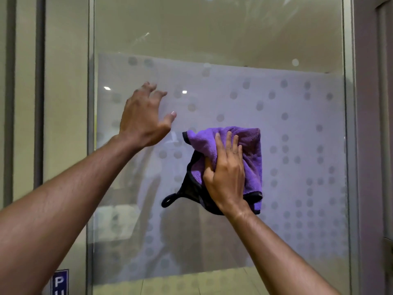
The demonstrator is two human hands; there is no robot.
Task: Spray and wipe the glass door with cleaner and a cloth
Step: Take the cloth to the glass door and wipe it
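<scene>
The glass door (pixel 297 50) fills the view, with a frosted band of grey dots across its middle. My right hand (pixel 226 173) presses a purple cloth (pixel 251 158) with black trim and a hanging loop flat against the frosted band, right of centre. My left hand (pixel 144 118) is raised to the upper left of the cloth, fingers spread and holding nothing, at or very near the glass. No spray bottle is in view.
The door's metal frame (pixel 91 124) runs down the left, with a side glass panel and dark vertical posts (pixel 39 92) beyond it. A blue sign with white letters (pixel 60 282) sits low on the left. A wall edge (pixel 370 145) stands at the right.
</scene>
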